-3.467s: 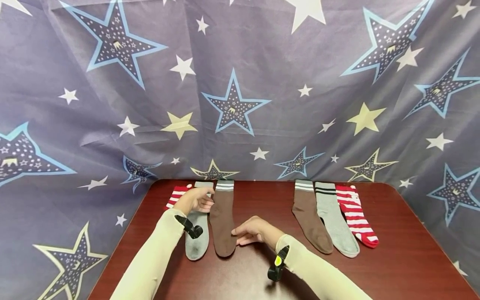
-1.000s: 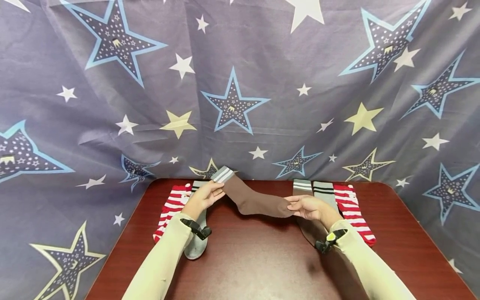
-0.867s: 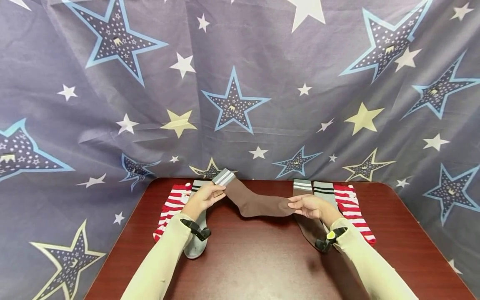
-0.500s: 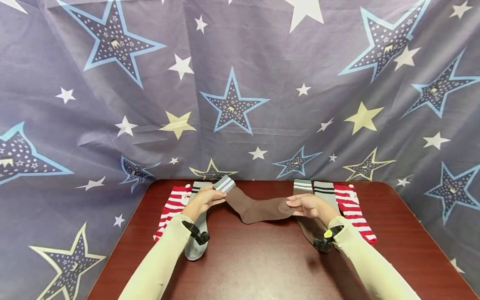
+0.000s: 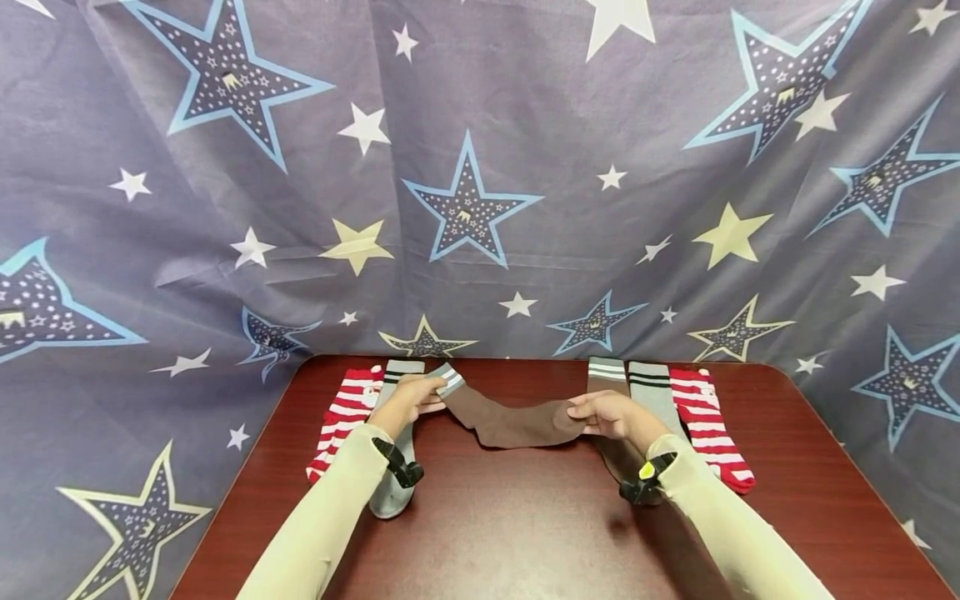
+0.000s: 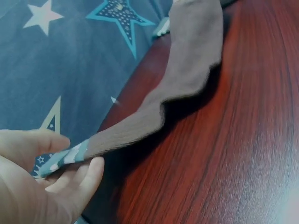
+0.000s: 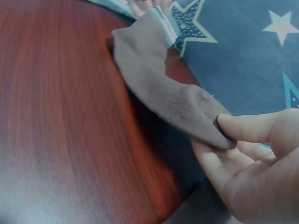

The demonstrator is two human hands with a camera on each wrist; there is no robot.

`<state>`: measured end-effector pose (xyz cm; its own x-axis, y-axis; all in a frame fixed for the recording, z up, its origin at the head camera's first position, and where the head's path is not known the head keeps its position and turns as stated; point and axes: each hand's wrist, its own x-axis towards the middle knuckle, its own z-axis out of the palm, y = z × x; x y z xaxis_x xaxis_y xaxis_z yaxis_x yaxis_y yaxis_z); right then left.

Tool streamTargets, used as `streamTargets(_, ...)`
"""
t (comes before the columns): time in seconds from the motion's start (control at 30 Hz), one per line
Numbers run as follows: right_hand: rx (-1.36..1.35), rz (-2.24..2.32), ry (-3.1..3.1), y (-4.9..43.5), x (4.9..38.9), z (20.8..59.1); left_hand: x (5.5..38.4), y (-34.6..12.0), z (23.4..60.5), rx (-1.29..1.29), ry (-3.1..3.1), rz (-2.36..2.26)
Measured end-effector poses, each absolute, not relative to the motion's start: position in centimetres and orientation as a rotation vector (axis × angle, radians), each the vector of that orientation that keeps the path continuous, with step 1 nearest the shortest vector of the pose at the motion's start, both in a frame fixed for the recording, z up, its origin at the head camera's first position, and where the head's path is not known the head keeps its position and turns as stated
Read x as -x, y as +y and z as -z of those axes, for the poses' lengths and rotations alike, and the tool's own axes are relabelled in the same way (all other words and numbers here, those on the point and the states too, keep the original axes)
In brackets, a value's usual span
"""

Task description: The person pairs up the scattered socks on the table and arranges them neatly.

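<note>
A brown sock [image 5: 517,423] with a grey, white-striped cuff hangs stretched between my two hands, sagging in the middle over the table. My left hand [image 5: 408,402] pinches it by the cuff, seen closely in the left wrist view, where the sock [image 6: 191,56] runs away to the upper right. At the other end, my right hand [image 5: 611,414] pinches the toe between thumb and fingers; the right wrist view shows the thumb on top of the sock [image 7: 159,84]. Under my left hand lies a grey sock [image 5: 393,492]. A second brown sock [image 5: 606,373] is partly hidden behind my right hand.
On the left of the reddish-brown table [image 5: 495,533] lies a red-and-white striped sock [image 5: 341,425]. A grey sock [image 5: 654,390] and another red-and-white striped sock [image 5: 708,421] lie side by side on the right. A star-patterned cloth [image 5: 480,300] hangs behind the table.
The brown sock lay flat on the left; both hands have since lifted it and turned it crosswise. In the last second its cuff end and my left hand have sunk lower.
</note>
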<state>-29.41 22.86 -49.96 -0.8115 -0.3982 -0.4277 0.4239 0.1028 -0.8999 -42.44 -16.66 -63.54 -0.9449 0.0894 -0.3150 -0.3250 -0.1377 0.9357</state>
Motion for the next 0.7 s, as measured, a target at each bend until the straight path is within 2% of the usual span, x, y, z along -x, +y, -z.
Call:
streamTargets(0.07,-0.041,1.762,1.832,22.7,29.3,49.9,42.4,-16.6,63.4,0.302,1.924,-2.169)
streamTargets(0.13,-0.058,1.741,1.894,22.5,29.2,49.9,41.3,-16.1,61.6,0.314,1.993,-2.163)
streamTargets(0.33,-0.123,1.655,2.08,22.1,29.0,50.0,35.1,-13.6,52.1,0.447,2.221,-1.948)
streamTargets(0.43,-0.145,1.608,2.134,22.1,28.8,50.1,34.0,-13.3,50.7,0.433,2.272,-1.865)
streamTargets(0.7,-0.174,1.566,2.181,22.4,28.5,50.4,33.5,-13.7,50.4,0.347,2.286,-1.776)
